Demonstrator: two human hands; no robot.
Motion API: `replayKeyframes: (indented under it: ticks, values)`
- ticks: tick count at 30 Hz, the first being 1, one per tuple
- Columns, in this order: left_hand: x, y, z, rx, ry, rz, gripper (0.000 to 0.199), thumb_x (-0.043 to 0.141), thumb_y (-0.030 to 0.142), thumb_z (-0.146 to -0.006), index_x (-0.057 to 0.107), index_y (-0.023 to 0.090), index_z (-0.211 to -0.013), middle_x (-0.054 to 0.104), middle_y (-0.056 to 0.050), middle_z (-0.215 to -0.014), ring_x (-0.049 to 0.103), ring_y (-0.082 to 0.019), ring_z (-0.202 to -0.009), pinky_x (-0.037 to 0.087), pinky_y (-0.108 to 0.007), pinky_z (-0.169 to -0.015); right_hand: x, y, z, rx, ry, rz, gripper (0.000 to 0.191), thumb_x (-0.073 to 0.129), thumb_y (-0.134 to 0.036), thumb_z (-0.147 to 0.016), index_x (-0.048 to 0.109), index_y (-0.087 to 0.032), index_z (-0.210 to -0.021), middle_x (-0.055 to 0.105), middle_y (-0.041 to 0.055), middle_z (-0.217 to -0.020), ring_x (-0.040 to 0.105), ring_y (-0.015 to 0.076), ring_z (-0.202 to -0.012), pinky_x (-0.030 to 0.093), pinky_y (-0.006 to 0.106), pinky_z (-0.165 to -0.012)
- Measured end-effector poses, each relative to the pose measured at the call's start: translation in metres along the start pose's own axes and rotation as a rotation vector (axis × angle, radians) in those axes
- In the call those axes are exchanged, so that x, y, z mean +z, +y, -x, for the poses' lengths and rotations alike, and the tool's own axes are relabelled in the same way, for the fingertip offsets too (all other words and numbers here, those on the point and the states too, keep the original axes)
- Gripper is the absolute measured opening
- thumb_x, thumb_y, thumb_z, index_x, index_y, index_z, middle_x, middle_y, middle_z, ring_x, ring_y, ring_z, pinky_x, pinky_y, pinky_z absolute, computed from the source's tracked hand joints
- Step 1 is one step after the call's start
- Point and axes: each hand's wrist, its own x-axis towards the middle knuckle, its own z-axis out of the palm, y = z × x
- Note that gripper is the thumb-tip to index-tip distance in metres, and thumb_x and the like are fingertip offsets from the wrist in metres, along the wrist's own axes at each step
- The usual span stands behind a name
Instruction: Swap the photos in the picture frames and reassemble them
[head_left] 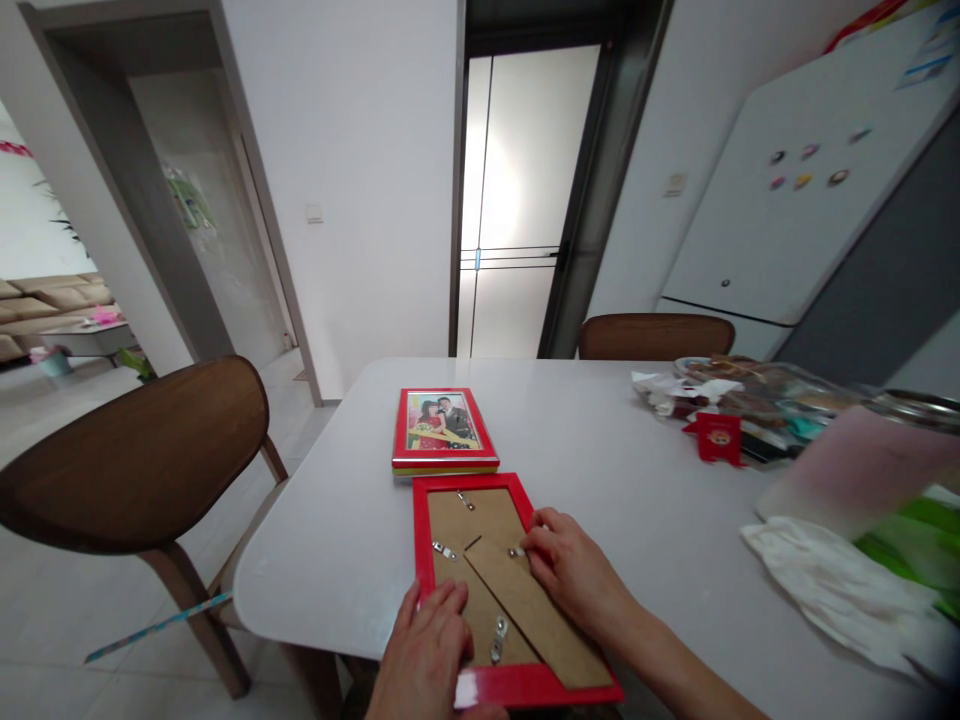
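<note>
A red picture frame (424, 525) lies face down at the near edge of the white table. Its brown backing board (491, 510) shows, with a slanted stand leg (536, 620) on it. Small metal turn clips sit along the sides, one at the bottom (499, 638) and one on the left (444, 550). My left hand (431, 650) holds the frame's lower left corner, fingers over the side and thumb at the bottom rail. At the right side, the curled fingers of my right hand (574, 570) press on another clip (516, 552), partly covering it.
Just beyond lies a stack of frames, the top red one (442, 428) showing a photo of two people. Bags, a red packet (718, 438) and a white cloth (832, 590) crowd the table's right side. Wooden chairs stand at the left (150, 450) and far side (656, 337).
</note>
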Motion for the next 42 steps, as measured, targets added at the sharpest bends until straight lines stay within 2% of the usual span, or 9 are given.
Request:
replayKeyframes:
  ticks: [3, 10, 15, 19, 22, 29, 32, 36, 42]
  values:
    - [0.0, 0.001, 0.0, -0.016, -0.007, 0.008, 0.035, 0.062, 0.047, -0.061, 0.054, 0.018, -0.08, 0.05, -0.014, -0.12, 0.042, -0.029, -0.113, 0.029, -0.051, -0.095, -0.003, 0.0, 0.008, -0.05, -0.005, -0.078, 0.022, 0.038, -0.015, -0.075, 0.06, -0.019, -0.073, 0.049, 0.0049, -0.09, 0.047, 0.0149, -0.084, 0.039, 0.027, -0.074]
    - [-0.006, 0.011, -0.002, -0.109, -0.058, 0.02, 0.034, 0.068, 0.037, -0.056, 0.055, 0.018, -0.079, 0.049, -0.014, -0.121, 0.041, -0.029, -0.113, 0.028, -0.052, -0.095, -0.003, -0.001, 0.009, -0.029, 0.029, -0.098, 0.02, 0.038, -0.01, -0.071, 0.056, -0.018, -0.07, 0.048, 0.0048, -0.085, 0.048, 0.0142, -0.079, 0.041, 0.026, -0.072]
    - [-0.008, 0.015, -0.002, -0.141, -0.055, 0.03, 0.034, 0.07, 0.033, -0.053, 0.055, 0.017, -0.079, 0.049, -0.013, -0.121, 0.041, -0.028, -0.114, 0.026, -0.051, -0.096, -0.008, -0.014, 0.023, -0.098, 0.08, -0.043, 0.022, 0.041, -0.016, -0.073, 0.06, -0.019, -0.085, 0.05, 0.0078, -0.095, 0.045, 0.0191, -0.091, 0.037, 0.034, -0.079]
    - [-0.006, 0.014, 0.0, -0.14, -0.046, 0.036, 0.031, 0.07, 0.033, -0.054, 0.055, 0.018, -0.077, 0.048, -0.012, -0.122, 0.04, -0.027, -0.114, 0.025, -0.051, -0.097, -0.016, -0.04, 0.042, -0.294, -0.09, -0.079, 0.022, 0.042, -0.018, -0.075, 0.062, -0.026, -0.084, 0.052, 0.0045, -0.094, 0.044, 0.0188, -0.092, 0.035, 0.035, -0.08]
    - [-0.006, 0.014, 0.0, -0.135, -0.043, 0.037, 0.03, 0.07, 0.033, -0.054, 0.055, 0.017, -0.076, 0.05, -0.012, -0.121, 0.041, -0.027, -0.114, 0.026, -0.05, -0.097, -0.018, -0.053, 0.048, -0.368, -0.201, -0.089, 0.022, 0.045, -0.019, -0.074, 0.062, -0.029, -0.084, 0.053, 0.0029, -0.093, 0.044, 0.0184, -0.09, 0.036, 0.035, -0.078]
    - [-0.005, 0.012, -0.001, -0.132, -0.024, 0.042, 0.032, 0.071, 0.035, -0.052, 0.055, 0.018, -0.074, 0.05, -0.013, -0.12, 0.043, -0.027, -0.112, 0.026, -0.051, -0.096, -0.021, -0.052, 0.05, -0.376, -0.227, -0.119, 0.023, 0.045, -0.018, -0.074, 0.062, -0.027, -0.085, 0.054, 0.0035, -0.094, 0.044, 0.0186, -0.09, 0.036, 0.034, -0.079]
    - [-0.004, 0.012, 0.0, -0.126, -0.01, 0.048, 0.032, 0.071, 0.033, -0.052, 0.055, 0.018, -0.075, 0.051, -0.013, -0.119, 0.043, -0.027, -0.112, 0.026, -0.052, -0.096, -0.016, -0.053, 0.043, -0.336, -0.186, -0.146, 0.026, 0.043, -0.017, -0.075, 0.059, -0.025, -0.093, 0.055, 0.0045, -0.09, 0.046, 0.0179, -0.086, 0.038, 0.034, -0.078]
    - [-0.003, 0.011, 0.0, -0.12, -0.016, 0.06, 0.033, 0.072, 0.031, -0.051, 0.055, 0.017, -0.076, 0.052, -0.014, -0.118, 0.043, -0.029, -0.112, 0.025, -0.053, -0.096, 0.0, -0.059, 0.017, -0.278, -0.096, -0.147, 0.025, 0.04, -0.018, -0.079, 0.058, -0.022, -0.097, 0.055, 0.0051, -0.093, 0.046, 0.0169, -0.087, 0.038, 0.032, -0.079]
    - [-0.002, 0.008, 0.002, -0.111, -0.011, 0.068, 0.041, 0.074, 0.031, -0.048, 0.056, 0.016, -0.082, 0.053, -0.013, -0.117, 0.044, -0.028, -0.111, 0.025, -0.051, -0.097, 0.021, -0.073, -0.021, -0.267, -0.113, -0.001, 0.023, 0.039, -0.015, -0.079, 0.061, -0.019, -0.078, 0.055, 0.004, -0.083, 0.045, 0.0155, -0.082, 0.036, 0.029, -0.074]
